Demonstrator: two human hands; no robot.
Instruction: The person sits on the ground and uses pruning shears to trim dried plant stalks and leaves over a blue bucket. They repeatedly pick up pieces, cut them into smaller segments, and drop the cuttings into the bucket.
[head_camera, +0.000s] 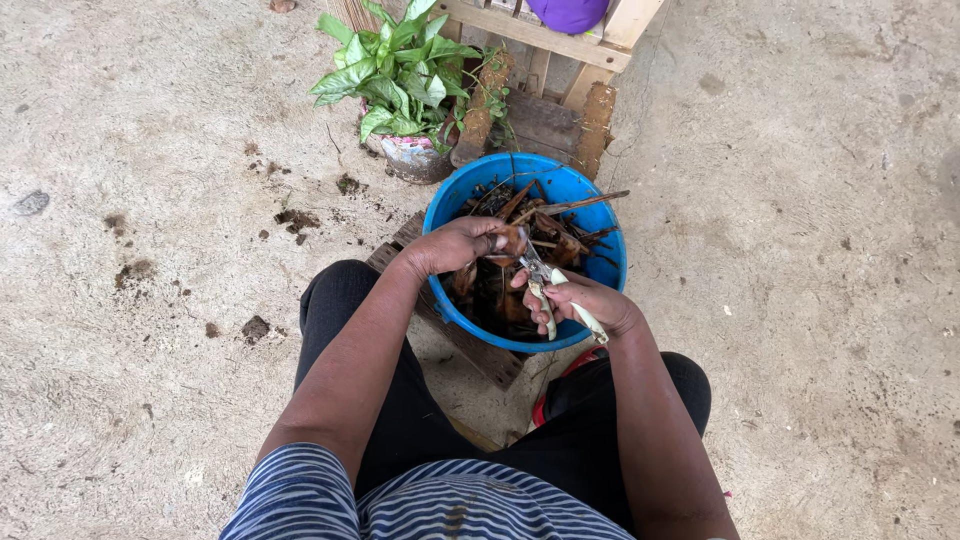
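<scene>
Blue plastic, the bucket sits on the concrete floor just in front of the person's knees, close enough that both hands work over its mouth and whatever falls lands inside; it is filled with brown dry stems and leaves, a few sticks poking past the far rim. The left hand is closed around a brown piece, pinching it near one end so the free part is offered towards the blades; the right hand is wrapped around the pale handles of the shears, whose blades point up at that piece and meet or nearly meet it, though whether they are biting cannot be told. Both hands hang above the near half of the bucket. Behind it stand a green-leaved plant in a small pot and a wooden pallet, leaning upright with a purple thing on it; crumbs of soil lie scattered on the floor to the left.
</scene>
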